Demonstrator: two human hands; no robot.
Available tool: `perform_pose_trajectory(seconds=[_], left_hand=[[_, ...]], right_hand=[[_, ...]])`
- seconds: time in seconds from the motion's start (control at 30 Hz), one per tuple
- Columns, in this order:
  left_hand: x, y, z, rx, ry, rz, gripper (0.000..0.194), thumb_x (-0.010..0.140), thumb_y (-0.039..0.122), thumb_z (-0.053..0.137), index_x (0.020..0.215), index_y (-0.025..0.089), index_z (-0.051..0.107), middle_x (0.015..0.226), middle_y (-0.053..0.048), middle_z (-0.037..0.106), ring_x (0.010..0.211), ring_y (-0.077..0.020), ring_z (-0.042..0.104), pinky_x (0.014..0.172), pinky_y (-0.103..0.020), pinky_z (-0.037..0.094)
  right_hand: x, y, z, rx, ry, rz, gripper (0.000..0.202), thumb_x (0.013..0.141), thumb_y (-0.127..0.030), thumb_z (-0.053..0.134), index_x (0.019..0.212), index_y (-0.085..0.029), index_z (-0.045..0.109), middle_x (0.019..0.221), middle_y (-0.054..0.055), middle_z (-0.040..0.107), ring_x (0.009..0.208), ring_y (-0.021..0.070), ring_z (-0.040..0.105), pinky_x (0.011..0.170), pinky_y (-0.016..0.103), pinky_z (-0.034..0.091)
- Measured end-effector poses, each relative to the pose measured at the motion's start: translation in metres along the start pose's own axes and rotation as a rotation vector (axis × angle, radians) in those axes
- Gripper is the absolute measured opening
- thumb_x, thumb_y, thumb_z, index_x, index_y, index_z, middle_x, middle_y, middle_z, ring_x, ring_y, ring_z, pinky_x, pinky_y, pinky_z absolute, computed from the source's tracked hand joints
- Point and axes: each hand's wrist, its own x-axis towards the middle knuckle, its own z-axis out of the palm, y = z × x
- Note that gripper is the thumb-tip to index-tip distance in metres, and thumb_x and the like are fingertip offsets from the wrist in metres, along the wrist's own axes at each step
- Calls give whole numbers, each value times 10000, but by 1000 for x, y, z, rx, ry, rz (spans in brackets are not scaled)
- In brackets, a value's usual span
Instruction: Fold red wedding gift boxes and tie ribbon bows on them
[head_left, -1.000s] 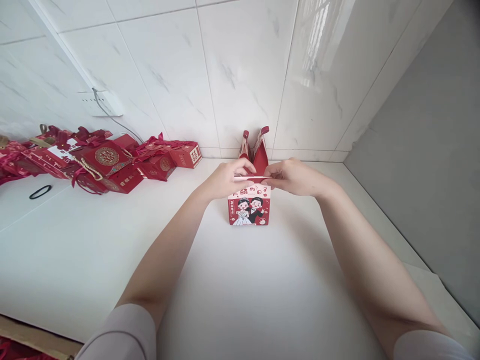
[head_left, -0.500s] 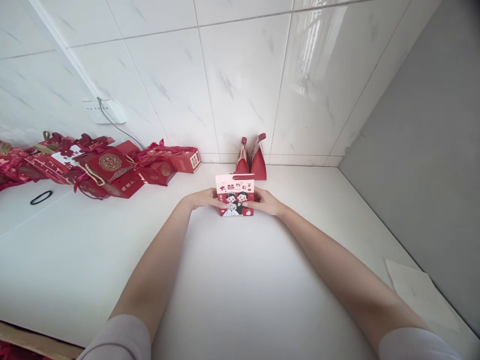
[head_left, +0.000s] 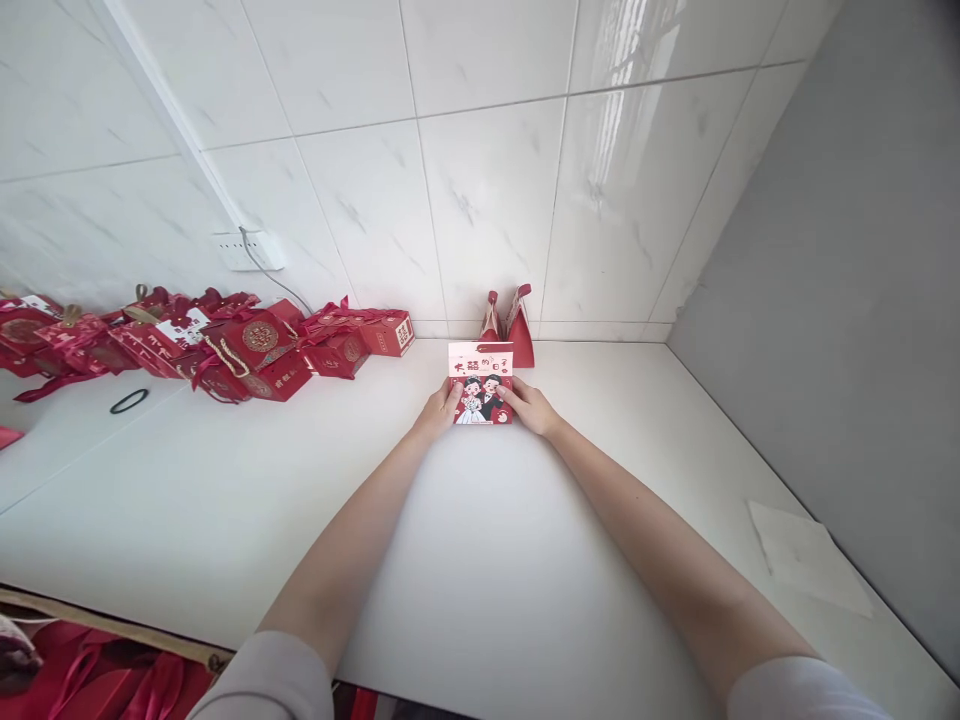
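A red and pink gift box [head_left: 482, 390] with a cartoon bride and groom on its front stands upright between my hands, on or just above the white table. My left hand [head_left: 439, 408] grips its left side, thumb on the front edge. On the right side my right hand [head_left: 531, 405] holds it, with the thumb over the printed front. The other fingers of both hands are hidden behind the box. Just beyond it, two red boxes with looped tops stand by the wall, one on the left [head_left: 490, 318] and one on the right [head_left: 520, 328].
Several red boxes with ribbons [head_left: 259, 345] lie along the wall at the left. A black ring [head_left: 129, 401] rests in front of them. White paper [head_left: 806, 555] lies at the right, beside the grey panel [head_left: 840, 300]. Below the table's left edge is a container of red items [head_left: 112, 670].
The camera view has tilted up and shifted left. My left hand has changed its hold, its fingers now further behind the box's side. The box stays between both hands.
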Motion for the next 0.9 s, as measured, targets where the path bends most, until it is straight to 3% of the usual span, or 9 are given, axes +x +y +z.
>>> perform_pose_trajectory(seconds=[0.17, 0.37, 0.5, 0.6, 0.73, 0.9], left_hand=[[-6, 5, 1, 96, 53, 24, 680, 910, 692, 279, 1292, 201, 552, 1153, -99, 705, 1065, -268, 650, 993, -388, 473], [-31, 16, 8, 119, 57, 21, 620, 940, 639, 247, 1277, 210, 541, 1135, -106, 705, 1039, -274, 657, 945, -410, 483], [-58, 27, 10, 64, 63, 49, 555, 948, 591, 313, 1347, 217, 408, 1047, -78, 725, 873, -218, 681, 818, -351, 509], [-70, 32, 12, 14, 74, 66, 513, 920, 586, 405, 1265, 209, 451, 985, -54, 722, 789, -187, 656, 768, -317, 499], [-72, 31, 14, -54, 44, 66, 497, 882, 620, 455, 1003, 168, 624, 955, -80, 711, 871, -219, 647, 815, -335, 501], [-63, 28, 11, -137, 1, 61, 542, 875, 643, 465, 992, 149, 657, 1032, -107, 694, 936, -243, 655, 835, -343, 513]], right_hand=[[-14, -10, 7, -180, 117, 45, 470, 906, -624, 491, 1133, -240, 638, 1000, 78, 736, 936, 278, 672, 871, 404, 490], [-47, -24, 12, -205, 141, 54, 421, 942, -529, 453, 1262, -273, 550, 1053, 49, 727, 924, 246, 675, 848, 367, 490], [-79, -31, 9, -179, 164, 75, 517, 914, -564, 489, 1329, -268, 406, 1096, 48, 704, 786, 211, 665, 765, 351, 501], [-90, -35, 7, -189, 193, 84, 429, 907, -620, 457, 1115, -246, 488, 976, 43, 694, 746, 215, 622, 714, 343, 474], [-84, -36, 7, -180, 179, 78, 456, 935, -637, 350, 766, -238, 490, 808, 34, 653, 752, 221, 582, 698, 331, 440], [-70, -32, 7, -88, 114, 43, 492, 954, -614, 323, 815, -225, 590, 905, 45, 672, 855, 223, 609, 798, 335, 458]])
